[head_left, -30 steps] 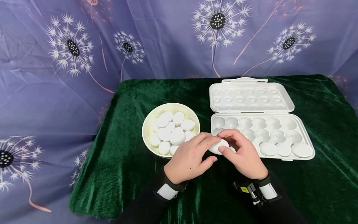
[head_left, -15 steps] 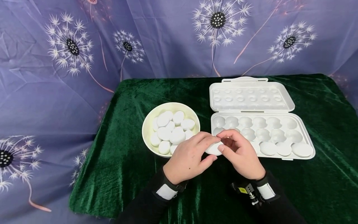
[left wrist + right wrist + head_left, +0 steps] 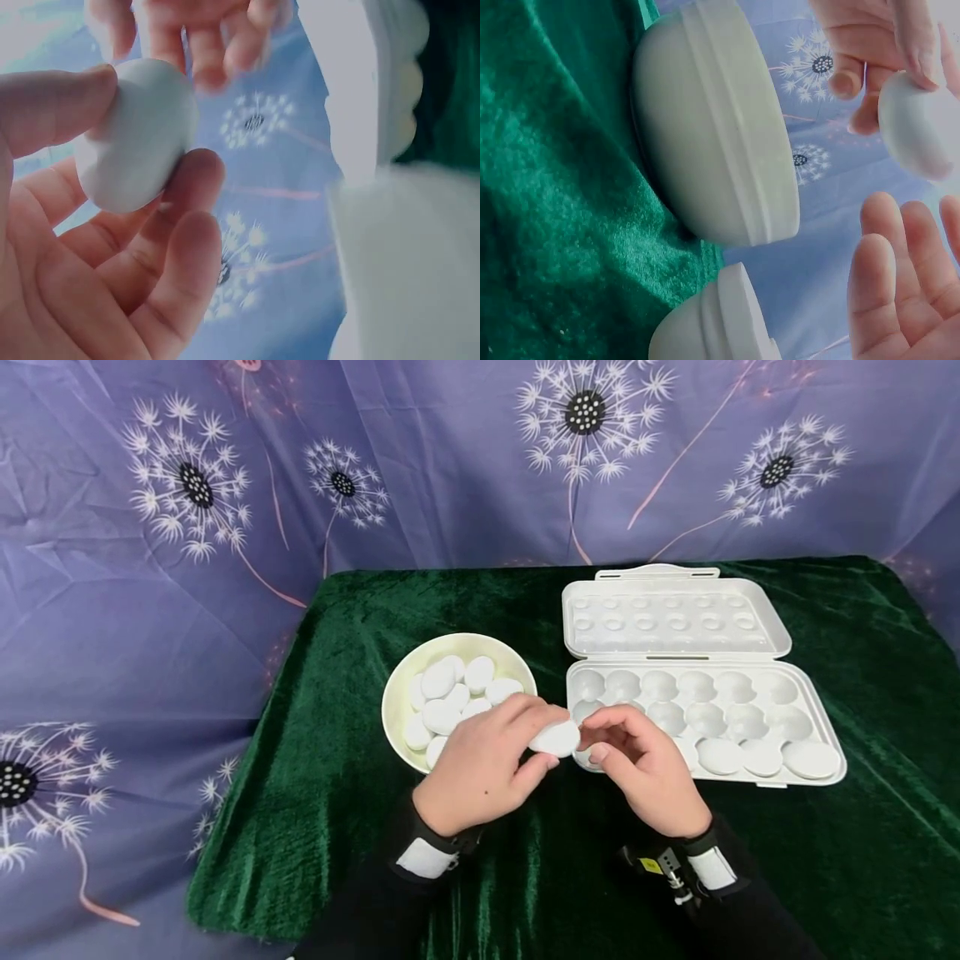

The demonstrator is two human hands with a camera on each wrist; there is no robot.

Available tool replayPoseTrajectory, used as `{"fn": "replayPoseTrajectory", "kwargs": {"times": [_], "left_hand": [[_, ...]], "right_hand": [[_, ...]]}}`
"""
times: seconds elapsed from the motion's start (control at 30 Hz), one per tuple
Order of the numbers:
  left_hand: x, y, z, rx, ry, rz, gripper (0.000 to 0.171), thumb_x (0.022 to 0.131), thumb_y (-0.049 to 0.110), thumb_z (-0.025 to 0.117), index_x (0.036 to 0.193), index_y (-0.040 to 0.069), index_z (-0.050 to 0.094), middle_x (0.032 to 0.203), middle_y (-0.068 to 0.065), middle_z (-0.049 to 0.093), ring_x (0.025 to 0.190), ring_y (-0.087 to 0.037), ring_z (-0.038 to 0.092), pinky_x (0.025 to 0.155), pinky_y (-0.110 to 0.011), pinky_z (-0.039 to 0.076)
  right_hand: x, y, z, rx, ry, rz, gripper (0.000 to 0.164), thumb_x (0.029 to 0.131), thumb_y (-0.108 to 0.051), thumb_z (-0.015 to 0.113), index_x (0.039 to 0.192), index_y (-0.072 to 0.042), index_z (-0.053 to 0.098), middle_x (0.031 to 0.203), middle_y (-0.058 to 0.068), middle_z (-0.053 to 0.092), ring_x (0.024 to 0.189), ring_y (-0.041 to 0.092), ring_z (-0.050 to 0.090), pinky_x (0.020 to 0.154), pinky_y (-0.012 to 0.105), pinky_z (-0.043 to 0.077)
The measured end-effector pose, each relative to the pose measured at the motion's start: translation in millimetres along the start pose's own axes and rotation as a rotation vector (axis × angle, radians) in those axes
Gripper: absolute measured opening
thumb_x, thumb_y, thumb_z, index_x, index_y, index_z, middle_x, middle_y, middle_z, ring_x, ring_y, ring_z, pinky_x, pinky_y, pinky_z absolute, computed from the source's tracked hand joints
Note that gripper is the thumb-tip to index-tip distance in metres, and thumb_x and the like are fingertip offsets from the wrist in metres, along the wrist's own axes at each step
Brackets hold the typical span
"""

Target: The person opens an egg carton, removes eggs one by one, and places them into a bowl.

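A white egg (image 3: 556, 739) is held between the thumb and fingers of my left hand (image 3: 474, 768), just right of the bowl. In the left wrist view the thumb lies on one side of the egg (image 3: 139, 135) with fingertips on the other. My right hand (image 3: 651, 772) hovers beside it over the carton's front left part, holding nothing. Its relaxed fingers (image 3: 874, 277) show apart from the egg in the right wrist view. The cream bowl (image 3: 395, 706) holds several white eggs, partly hidden by the left hand. The opened white egg carton (image 3: 823, 727) has several eggs (image 3: 761, 758) in its front row.
The carton's raised lid (image 3: 675, 643) lies back behind its tray. A green velvet cloth (image 3: 300, 827) covers the table. Behind it hangs a purple curtain (image 3: 450, 460) with dandelion prints. Both wrists wear straps (image 3: 712, 868) with cameras.
The egg has left the right hand's fingers and moved left and slightly up with the left hand. The right hand stays nearly in place, its fingers now free.
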State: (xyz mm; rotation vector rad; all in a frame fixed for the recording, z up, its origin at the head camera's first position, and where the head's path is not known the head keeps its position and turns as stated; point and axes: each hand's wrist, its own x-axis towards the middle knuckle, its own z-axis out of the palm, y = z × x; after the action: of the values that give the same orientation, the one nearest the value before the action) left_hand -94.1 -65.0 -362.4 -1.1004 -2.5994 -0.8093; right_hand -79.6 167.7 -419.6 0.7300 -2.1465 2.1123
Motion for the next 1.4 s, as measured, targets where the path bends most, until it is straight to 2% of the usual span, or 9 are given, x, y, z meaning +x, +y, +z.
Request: {"fn": "replayPoseTrajectory", "kwargs": {"times": [0.27, 0.47, 0.67, 0.83, 0.97, 1.17, 1.4], "left_hand": [[12.7, -25.9, -35.3, 0.157, 0.057, -0.055, 0.042, 0.090, 0.022, 0.072, 0.131, 0.016, 0.064, 0.121, 0.000, 0.061, 0.108, -0.017, 0.061, 0.076, -0.040, 0.053], [13.1, -48.4, -49.5, 0.267, 0.005, -0.129, 0.044, 0.089, 0.021, 0.078, 0.131, 0.016, 0.065, 0.124, -0.002, 0.063, 0.115, -0.018, 0.060, 0.084, -0.041, 0.052], [12.6, -62.0, -47.6, 0.288, -0.070, -0.189, 0.041, 0.090, 0.019, 0.078, 0.129, 0.016, 0.067, 0.126, -0.002, 0.064, 0.120, -0.019, 0.059, 0.085, -0.041, 0.053], [14.0, -67.8, -43.9, 0.296, -0.094, -0.249, 0.040, 0.090, 0.016, 0.078, 0.129, 0.016, 0.068, 0.126, -0.002, 0.065, 0.119, -0.023, 0.059, 0.084, -0.040, 0.053], [14.6, -71.1, -38.2, 0.322, -0.124, -0.247, 0.039, 0.090, 0.012, 0.076, 0.128, 0.016, 0.069, 0.123, -0.002, 0.067, 0.117, -0.023, 0.060, 0.087, -0.039, 0.052], [12.9, -75.2, -27.6, 0.360, -0.175, -0.234, 0.039, 0.088, 0.009, 0.074, 0.127, 0.016, 0.070, 0.122, 0.000, 0.069, 0.113, -0.024, 0.060, 0.094, -0.037, 0.048], [11.6, -76.9, -20.4, 0.383, -0.245, -0.275, 0.040, 0.091, 0.012, 0.074, 0.130, 0.018, 0.069, 0.127, 0.000, 0.068, 0.120, -0.024, 0.057, 0.101, -0.042, 0.044]], "right_hand": [[0, 2, 0, -0.059, 0.034, -0.003, 0.030, 0.094, 0.015, 0.055, 0.121, 0.004, 0.059, 0.109, 0.017, 0.064, 0.100, 0.019, 0.066, 0.082, 0.023, 0.051], [0, 2, -1, -0.119, 0.051, 0.039, 0.029, 0.094, 0.012, 0.056, 0.119, -0.002, 0.062, 0.107, 0.012, 0.065, 0.099, 0.018, 0.066, 0.082, 0.022, 0.051], [1, 3, -1, -0.169, 0.051, 0.052, 0.029, 0.095, 0.010, 0.056, 0.117, -0.007, 0.064, 0.107, 0.008, 0.066, 0.098, 0.019, 0.066, 0.081, 0.023, 0.051], [0, 5, -2, -0.181, 0.042, 0.069, 0.026, 0.096, 0.008, 0.057, 0.115, -0.007, 0.064, 0.107, 0.006, 0.066, 0.098, 0.019, 0.066, 0.081, 0.023, 0.051], [0, 6, -4, -0.194, 0.031, 0.096, 0.023, 0.097, 0.006, 0.058, 0.114, -0.008, 0.064, 0.108, 0.003, 0.066, 0.098, 0.018, 0.066, 0.081, 0.023, 0.052], [-1, 6, -7, -0.234, 0.032, 0.088, 0.022, 0.098, 0.004, 0.059, 0.114, -0.010, 0.064, 0.107, 0.002, 0.067, 0.097, 0.016, 0.065, 0.078, 0.023, 0.051], [-1, 6, -9, -0.245, 0.030, 0.081, 0.021, 0.098, 0.003, 0.059, 0.113, -0.011, 0.065, 0.107, 0.003, 0.068, 0.097, 0.015, 0.065, 0.076, 0.023, 0.050]]}}
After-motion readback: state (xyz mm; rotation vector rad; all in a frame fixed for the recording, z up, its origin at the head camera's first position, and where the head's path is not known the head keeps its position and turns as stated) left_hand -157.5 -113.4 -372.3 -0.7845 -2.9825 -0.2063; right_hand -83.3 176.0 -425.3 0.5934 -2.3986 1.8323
